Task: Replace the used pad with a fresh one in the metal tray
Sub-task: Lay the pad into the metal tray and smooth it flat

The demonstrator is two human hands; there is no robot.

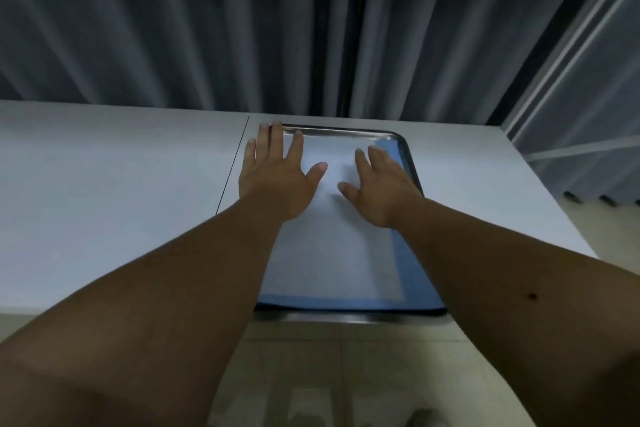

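I see the metal tray (407, 146) on the white table (121, 201), at 12 o'clock from me, its near end over the table edge. A white pad with blue border (332, 253) lies in it. My left hand (277, 180) is flat, fingers spread, at the 11 o'clock corner; my right hand (377, 191) is also flat and spread, at 1 o'clock. Neither holds anything. I judge this is smoothing: press outward to the corners, slowly, so that no fold stays.
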